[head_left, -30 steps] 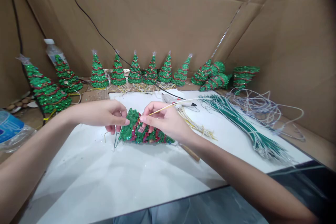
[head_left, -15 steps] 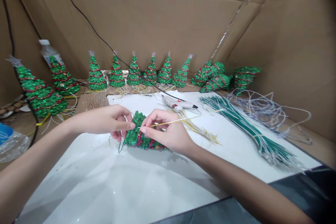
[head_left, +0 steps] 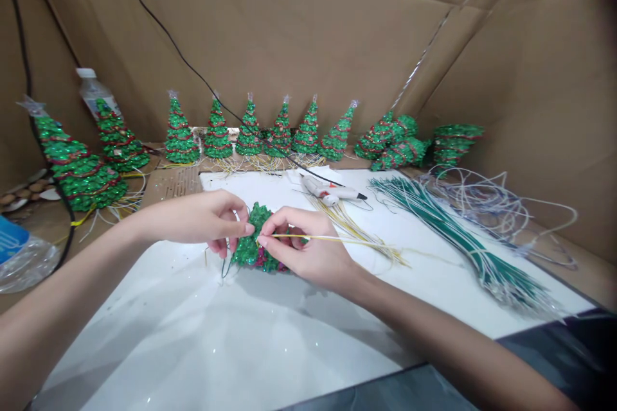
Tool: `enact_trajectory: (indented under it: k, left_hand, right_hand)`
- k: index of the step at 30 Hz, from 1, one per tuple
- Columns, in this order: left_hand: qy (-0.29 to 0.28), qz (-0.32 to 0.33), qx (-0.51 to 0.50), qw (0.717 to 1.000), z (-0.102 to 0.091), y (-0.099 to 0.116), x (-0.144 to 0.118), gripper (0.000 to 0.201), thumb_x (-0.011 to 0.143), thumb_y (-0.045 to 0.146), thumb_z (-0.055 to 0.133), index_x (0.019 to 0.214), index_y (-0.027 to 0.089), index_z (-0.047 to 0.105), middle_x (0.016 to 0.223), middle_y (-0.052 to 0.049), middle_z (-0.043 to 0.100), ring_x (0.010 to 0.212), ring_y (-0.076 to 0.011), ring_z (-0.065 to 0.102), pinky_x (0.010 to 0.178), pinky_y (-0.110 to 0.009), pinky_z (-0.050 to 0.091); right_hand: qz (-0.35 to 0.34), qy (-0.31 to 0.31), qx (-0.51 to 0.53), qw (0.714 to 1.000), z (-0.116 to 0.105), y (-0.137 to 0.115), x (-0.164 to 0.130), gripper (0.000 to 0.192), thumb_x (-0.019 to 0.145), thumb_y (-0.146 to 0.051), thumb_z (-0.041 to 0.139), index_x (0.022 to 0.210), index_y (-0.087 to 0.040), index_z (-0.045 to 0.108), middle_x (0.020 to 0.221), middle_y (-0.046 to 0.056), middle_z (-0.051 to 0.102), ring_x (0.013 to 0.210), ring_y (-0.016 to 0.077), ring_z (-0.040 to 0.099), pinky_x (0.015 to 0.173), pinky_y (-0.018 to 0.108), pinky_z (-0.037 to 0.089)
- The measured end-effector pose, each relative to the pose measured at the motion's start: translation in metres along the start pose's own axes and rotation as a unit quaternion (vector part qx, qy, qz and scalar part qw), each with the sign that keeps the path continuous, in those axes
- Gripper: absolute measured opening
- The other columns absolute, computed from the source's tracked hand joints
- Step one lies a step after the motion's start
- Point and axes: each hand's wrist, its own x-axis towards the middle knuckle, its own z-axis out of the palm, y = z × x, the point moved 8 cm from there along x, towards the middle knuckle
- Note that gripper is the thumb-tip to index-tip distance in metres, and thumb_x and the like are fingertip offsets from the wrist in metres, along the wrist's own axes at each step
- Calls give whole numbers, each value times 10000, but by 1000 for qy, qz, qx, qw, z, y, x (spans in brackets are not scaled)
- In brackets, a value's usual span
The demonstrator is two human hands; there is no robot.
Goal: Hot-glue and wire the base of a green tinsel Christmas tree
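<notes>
A small green Christmas tree [head_left: 248, 250] with red garland lies on its side on the white board, partly hidden by both hands. My left hand [head_left: 216, 221] is closed at its left edge, thumb against the green trim and fingers curled behind. A thin green wire [head_left: 225, 268] loops down below those fingers. Between thumb and forefinger, my right hand [head_left: 308, 241] pinches a thin yellow-and-white wire [head_left: 349, 241] close to the tree. The wire's long end trails to the right over the back of the hand.
Several finished trees [head_left: 218, 131] stand along the cardboard wall, with more at left and right. Behind my hands lie a glue gun [head_left: 332, 191] and yellow wires [head_left: 369, 237]. Right of them are a green wire bundle [head_left: 448, 244] and tangled white wires [head_left: 511, 205]. A plastic bottle [head_left: 96, 93] stands at back left.
The yellow-and-white wire's free end has swung down, from pointing up and right to lying nearly level over my right hand. Both hands stay at the tree; the view has shifted slightly.
</notes>
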Motion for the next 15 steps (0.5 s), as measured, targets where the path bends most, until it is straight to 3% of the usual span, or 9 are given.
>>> enact_trajectory:
  k: [8, 15]
  left_hand:
    - [1, 2, 14, 1000, 0, 0, -2, 341, 815, 510, 612, 802, 175, 551, 737, -29, 672, 674, -193, 662, 595, -283, 523]
    - [-2, 6, 10, 1000, 0, 1, -2, 361, 809, 530, 614, 805, 173, 559, 753, -32, 672, 678, -188, 654, 597, -284, 518]
  right_hand:
    - [-225, 5, -79, 971, 4, -27, -9, 129, 888, -120, 530, 804, -180, 608, 772, 49, 690, 741, 131, 639, 684, 261, 516]
    - [-285, -10, -116, 951, 7, -24, -15, 132, 872, -85, 533, 857, -188, 615, 841, 66, 717, 773, 144, 649, 706, 280, 530]
